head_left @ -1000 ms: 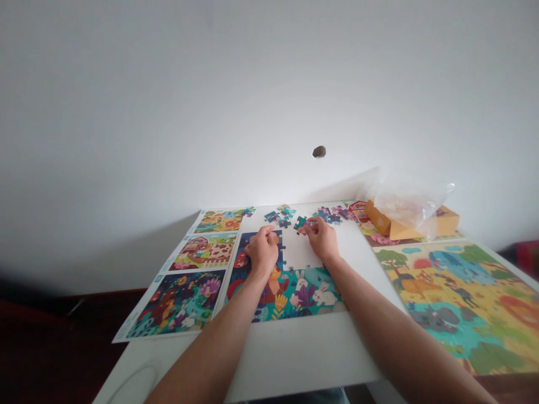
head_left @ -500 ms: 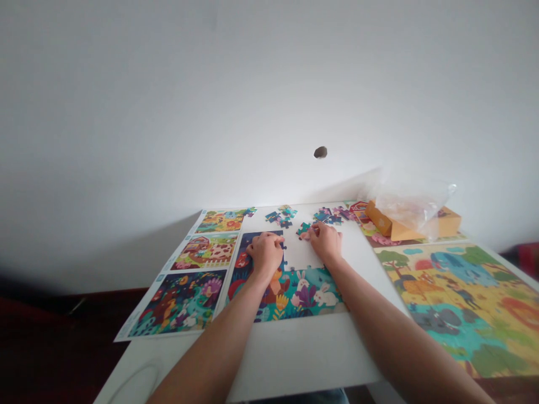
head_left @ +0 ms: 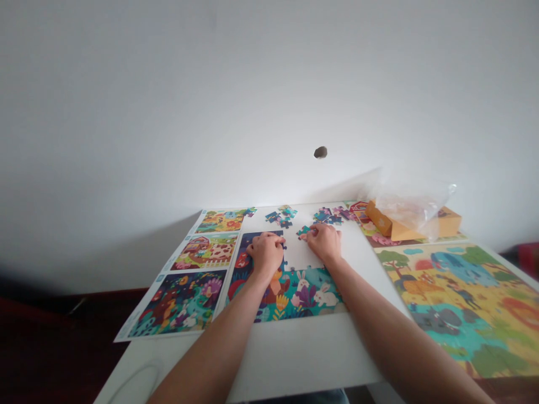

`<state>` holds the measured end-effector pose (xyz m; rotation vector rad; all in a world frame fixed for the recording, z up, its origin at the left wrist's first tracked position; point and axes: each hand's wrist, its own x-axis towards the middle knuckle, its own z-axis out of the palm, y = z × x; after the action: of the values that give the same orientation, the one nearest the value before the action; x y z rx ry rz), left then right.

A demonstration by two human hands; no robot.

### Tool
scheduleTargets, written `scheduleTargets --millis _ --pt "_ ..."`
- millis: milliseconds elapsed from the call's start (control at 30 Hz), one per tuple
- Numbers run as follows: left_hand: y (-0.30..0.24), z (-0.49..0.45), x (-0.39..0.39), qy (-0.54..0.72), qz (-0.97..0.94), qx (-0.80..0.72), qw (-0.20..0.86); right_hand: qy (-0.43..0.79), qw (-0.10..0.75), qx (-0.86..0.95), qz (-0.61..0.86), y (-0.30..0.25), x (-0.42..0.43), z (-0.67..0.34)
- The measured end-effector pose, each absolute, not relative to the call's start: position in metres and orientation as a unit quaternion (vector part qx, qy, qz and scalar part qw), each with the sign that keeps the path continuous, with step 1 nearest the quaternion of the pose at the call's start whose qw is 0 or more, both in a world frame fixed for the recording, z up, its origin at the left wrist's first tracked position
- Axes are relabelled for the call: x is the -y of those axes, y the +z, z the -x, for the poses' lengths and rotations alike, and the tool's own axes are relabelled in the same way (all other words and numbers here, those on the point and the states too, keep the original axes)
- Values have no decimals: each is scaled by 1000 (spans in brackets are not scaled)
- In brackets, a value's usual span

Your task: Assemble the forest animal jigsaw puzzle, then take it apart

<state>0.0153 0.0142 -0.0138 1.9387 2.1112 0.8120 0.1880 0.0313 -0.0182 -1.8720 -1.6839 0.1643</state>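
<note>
Teal puzzle piece pinched under my right hand, fingertips closed on it, at the top of the white gap in half-built jigsaw puzzle. My left hand lies palm-down on the puzzle's dark upper part, fingers curled; can't tell if it holds anything. Loose puzzle pieces lie in piles just beyond. Picture sheet on the left. Orange box under plastic bag, and finished animal puzzle, on the right of white table.

Bare forearms, perhaps blue jeans below.
</note>
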Motion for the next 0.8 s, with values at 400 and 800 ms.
scheduleTargets --millis 400,800 --pt "-13 -15 -14 268 -647 -709 87 43 276 635 720 -15 -29 -188" --pt "-16 -15 -15 282 -648 -702 84 39 252 583 772 -21 -35 -197"
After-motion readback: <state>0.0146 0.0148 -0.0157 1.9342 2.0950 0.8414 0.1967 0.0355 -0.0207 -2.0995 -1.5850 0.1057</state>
